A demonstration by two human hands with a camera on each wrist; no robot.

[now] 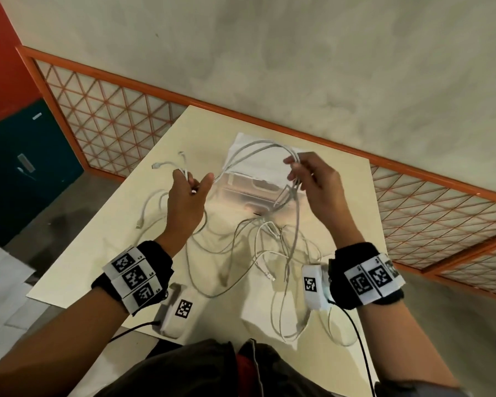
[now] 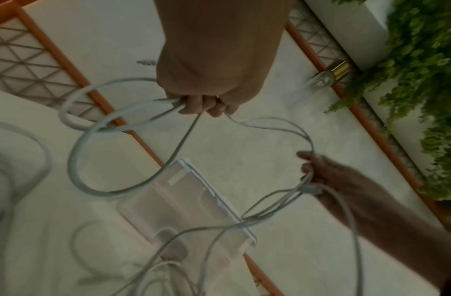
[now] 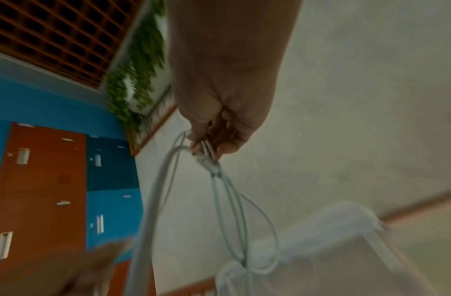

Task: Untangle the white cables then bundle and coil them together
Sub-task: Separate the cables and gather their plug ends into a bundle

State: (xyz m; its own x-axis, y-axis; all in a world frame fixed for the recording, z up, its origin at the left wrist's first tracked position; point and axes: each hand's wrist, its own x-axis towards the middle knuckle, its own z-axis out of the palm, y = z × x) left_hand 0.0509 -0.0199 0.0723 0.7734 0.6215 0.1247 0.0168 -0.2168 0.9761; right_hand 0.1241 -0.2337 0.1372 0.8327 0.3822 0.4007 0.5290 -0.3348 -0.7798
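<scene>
Nearest, loose loops of the white cables [image 1: 269, 247] sprawl over the cream table [image 1: 103, 253], too knotted to count. Two hands are raised above it, held apart. The left hand [image 1: 188, 202] grips a bunch of strands; the right hand [image 1: 317, 184] pinches several more, an arch of cable spanning between them. Behind lies one clear plastic box [image 1: 249, 193]

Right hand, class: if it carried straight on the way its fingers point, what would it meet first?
Probably the left hand: the right hand points leftward across the arch of white cables between them. Depth is uncertain.
</scene>
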